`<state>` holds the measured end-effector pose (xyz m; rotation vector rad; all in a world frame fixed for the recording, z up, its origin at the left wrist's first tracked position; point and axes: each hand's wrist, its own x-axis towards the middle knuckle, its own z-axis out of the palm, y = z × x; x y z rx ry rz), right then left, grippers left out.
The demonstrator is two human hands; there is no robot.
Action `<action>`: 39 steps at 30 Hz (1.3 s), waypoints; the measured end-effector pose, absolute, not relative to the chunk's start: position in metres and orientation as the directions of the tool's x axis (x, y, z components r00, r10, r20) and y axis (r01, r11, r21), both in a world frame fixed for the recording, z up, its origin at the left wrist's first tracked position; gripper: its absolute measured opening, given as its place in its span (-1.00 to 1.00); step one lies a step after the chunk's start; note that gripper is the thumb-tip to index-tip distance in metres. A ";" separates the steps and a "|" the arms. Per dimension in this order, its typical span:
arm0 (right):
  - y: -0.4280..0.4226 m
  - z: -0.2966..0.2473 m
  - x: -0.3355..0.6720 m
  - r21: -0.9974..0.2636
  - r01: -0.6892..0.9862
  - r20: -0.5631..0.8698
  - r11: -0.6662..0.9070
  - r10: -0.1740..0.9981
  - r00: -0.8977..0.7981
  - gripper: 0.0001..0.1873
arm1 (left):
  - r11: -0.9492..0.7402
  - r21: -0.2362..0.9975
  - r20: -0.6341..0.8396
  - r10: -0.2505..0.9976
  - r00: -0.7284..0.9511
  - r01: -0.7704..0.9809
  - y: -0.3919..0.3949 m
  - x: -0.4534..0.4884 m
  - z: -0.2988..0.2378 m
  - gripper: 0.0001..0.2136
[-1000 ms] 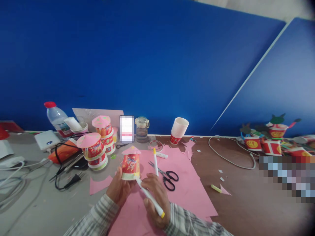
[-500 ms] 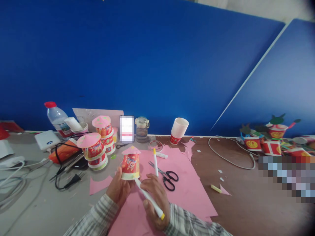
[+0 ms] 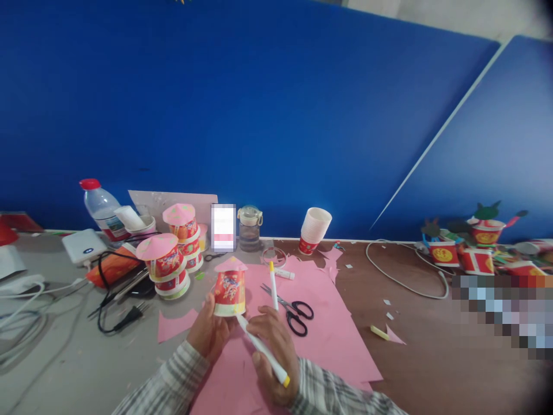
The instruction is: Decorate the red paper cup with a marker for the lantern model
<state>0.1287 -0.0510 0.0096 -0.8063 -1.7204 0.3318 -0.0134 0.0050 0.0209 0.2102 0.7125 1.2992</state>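
Note:
My left hand (image 3: 212, 329) is wrapped round an upside-down red paper cup (image 3: 230, 291) from the left and below. A pink paper cone (image 3: 231, 264) tops this cup, and yellow marks show on its pale lower rim. Between the fingers of my right hand (image 3: 276, 351) is a white marker (image 3: 263, 350) with a yellow end, its tip touching the cup's rim. Just past those fingers stands out a white piece with a yellow tip (image 3: 273, 285); whether the hand grips it too I cannot tell. Black-handled scissors (image 3: 298, 317) lie to the right.
Pink paper sheets (image 3: 337, 346) lie beneath my hands. At left stand stacked cups with pink tops (image 3: 166, 262), beside cables and a plug (image 3: 129, 318). Farther back are a water bottle (image 3: 249, 230) and a cup stack (image 3: 315, 227). Decorated cups (image 3: 444, 253) sit at far right.
The yellow patch on the cup's lower right rim looks slightly larger. Both hands keep nearly the same place; the view has shifted a little.

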 end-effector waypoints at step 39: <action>-0.048 0.013 0.128 -0.587 0.315 0.752 0.746 0.646 -0.127 -0.74 | 0.220 0.592 -0.231 0.968 0.099 -0.775 0.003 -0.010 0.024 -0.54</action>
